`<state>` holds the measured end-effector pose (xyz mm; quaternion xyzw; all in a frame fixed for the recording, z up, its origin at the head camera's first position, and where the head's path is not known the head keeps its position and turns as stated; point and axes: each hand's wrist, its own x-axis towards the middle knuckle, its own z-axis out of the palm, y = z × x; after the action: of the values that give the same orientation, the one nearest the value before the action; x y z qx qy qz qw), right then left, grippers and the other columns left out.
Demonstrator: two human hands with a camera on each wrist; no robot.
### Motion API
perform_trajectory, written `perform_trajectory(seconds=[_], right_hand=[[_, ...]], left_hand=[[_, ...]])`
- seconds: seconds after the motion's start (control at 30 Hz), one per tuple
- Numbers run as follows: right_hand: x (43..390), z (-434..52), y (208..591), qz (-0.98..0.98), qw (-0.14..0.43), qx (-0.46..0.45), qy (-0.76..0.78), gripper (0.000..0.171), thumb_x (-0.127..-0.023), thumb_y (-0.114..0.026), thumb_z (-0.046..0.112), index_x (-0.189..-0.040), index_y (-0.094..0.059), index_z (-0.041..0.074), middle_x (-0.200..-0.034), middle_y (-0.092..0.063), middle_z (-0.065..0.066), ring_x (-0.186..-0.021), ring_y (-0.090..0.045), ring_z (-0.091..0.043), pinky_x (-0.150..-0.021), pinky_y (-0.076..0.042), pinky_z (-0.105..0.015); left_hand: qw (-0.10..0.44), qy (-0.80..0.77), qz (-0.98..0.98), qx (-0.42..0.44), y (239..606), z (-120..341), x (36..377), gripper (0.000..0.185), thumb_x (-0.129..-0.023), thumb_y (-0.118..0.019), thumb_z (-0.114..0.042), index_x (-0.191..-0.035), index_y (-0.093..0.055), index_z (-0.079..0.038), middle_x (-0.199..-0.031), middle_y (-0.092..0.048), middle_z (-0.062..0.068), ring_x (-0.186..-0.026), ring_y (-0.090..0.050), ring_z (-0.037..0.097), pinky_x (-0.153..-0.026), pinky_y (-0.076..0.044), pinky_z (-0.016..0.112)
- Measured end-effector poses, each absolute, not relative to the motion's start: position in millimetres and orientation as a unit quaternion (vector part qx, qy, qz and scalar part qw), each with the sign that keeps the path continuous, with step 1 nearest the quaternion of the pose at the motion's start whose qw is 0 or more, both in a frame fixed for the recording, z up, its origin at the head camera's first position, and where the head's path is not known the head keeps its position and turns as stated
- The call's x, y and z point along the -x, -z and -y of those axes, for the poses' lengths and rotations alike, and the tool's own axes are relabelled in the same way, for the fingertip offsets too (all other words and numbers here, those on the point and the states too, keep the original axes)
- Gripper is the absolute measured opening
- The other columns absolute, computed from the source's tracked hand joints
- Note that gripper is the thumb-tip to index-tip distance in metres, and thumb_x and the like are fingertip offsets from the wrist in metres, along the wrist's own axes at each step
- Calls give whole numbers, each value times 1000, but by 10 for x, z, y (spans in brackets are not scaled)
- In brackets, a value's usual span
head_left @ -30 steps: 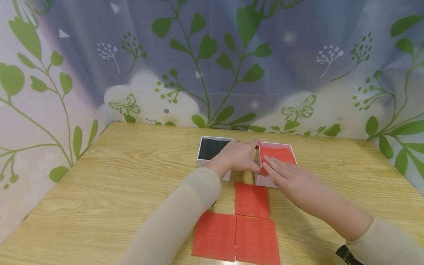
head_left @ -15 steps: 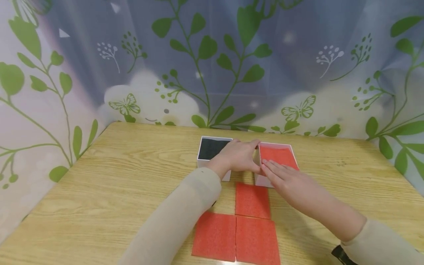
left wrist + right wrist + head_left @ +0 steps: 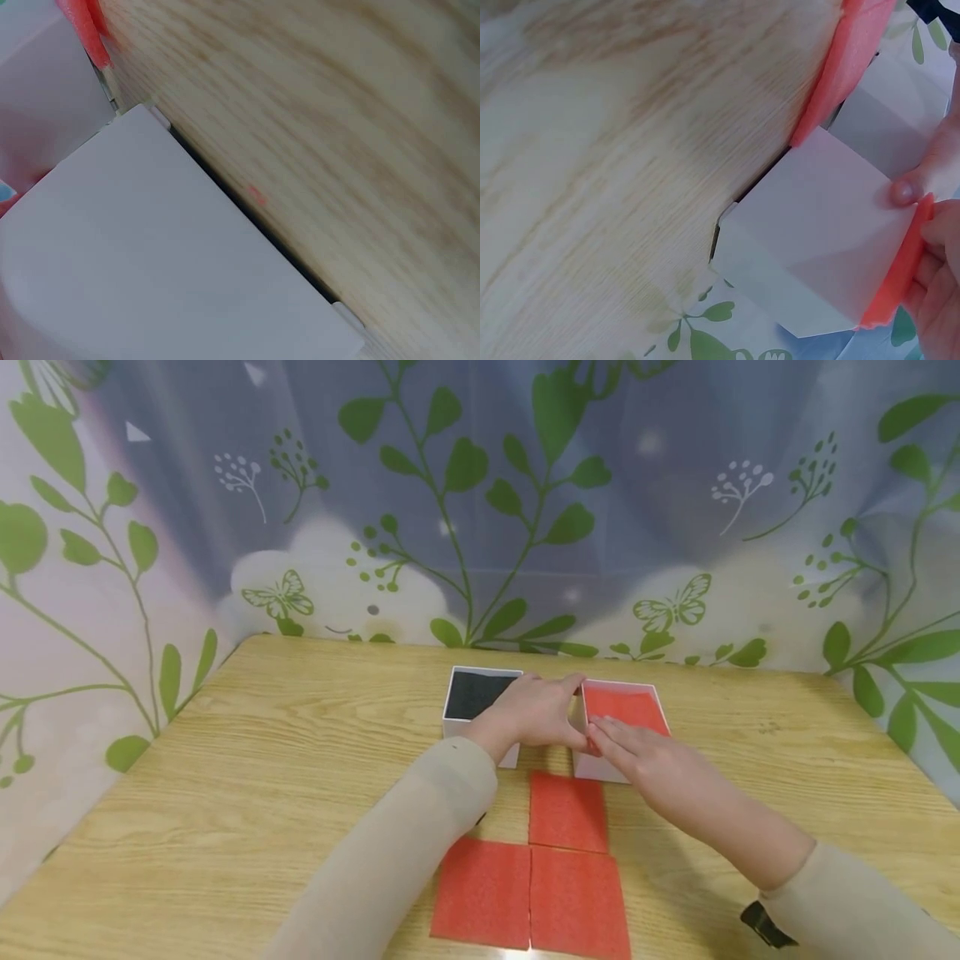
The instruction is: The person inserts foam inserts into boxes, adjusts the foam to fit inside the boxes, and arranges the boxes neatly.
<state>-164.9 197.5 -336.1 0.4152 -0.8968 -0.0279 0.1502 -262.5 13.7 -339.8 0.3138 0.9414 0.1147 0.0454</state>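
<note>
Spanning the left side of a white box [image 3: 597, 767], my left hand [image 3: 536, 714] grips it with the thumb at the near corner and a finger at the far corner. Red felt squares [image 3: 618, 702] fill this box. My right hand [image 3: 656, 764] lies over the near rim, its fingertips close to my left thumb. In the right wrist view its fingers pinch the edge of a red felt square [image 3: 892, 281] that sticks out over the rim, and my left thumb [image 3: 906, 190] presses on the box wall.
A second white box [image 3: 457, 728] with black felt stands to the left, partly behind my left hand. Nearer me on the wooden table [image 3: 262, 793] lie three red felt squares [image 3: 567, 814] in an L shape. A patterned curtain [image 3: 480, 527] hangs behind.
My right hand has shifted slightly, its fingertips moving down and left to the near rim of the box. The left hand keeps its grip. The head view has shifted a little.
</note>
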Motion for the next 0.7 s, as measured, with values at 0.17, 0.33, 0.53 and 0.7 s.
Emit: perform_trajectory(seconds=[0.17, 0.33, 0.53, 0.7], right_hand=[[1677, -1977, 3359, 902, 146, -406, 30, 64, -76, -66, -14, -136, -46, -1, -134, -48, -19, -114, -54, -36, -83, -50, -46], [1696, -1987, 3373, 904, 143, -403, 27, 64, -76, -65, -15, -136, -46, -1, -135, -48, -18, -114, -53, -36, -85, -49, -47], [1727, -1987, 3388, 903, 147, -402, 23, 63, -77, -65, -15, -135, -46, -1, -134, -48, -19, -116, -52, -35, -87, -48, -47], [1744, -1982, 3394, 905, 145, -400, 21, 59, -78, -64, -14, -134, -48, -2, -133, -49, -19, -117, -51, -35, -87, -47, -47]], left_hand=[[36, -114, -941, -316, 3387, -142, 2628, 96, -73, -64, -63, -147, -29, -14, -127, -55, -11, -111, -53, 5, -108, -23, 37], [38, -106, -944, -310, 3389, -153, 2626, 100, -71, -64, -66, -147, -27, -14, -128, -55, -10, -114, -51, 5, -108, -23, 36], [42, -102, -946, -304, 3396, -158, 2618, 102, -70, -63, -69, -148, -27, -14, -129, -55, -10, -117, -49, 6, -108, -22, 37], [36, -99, -946, -308, 3408, -148, 2620, 101, -70, -63, -69, -147, -28, -14, -127, -56, -10, -115, -50, 5, -107, -24, 36]])
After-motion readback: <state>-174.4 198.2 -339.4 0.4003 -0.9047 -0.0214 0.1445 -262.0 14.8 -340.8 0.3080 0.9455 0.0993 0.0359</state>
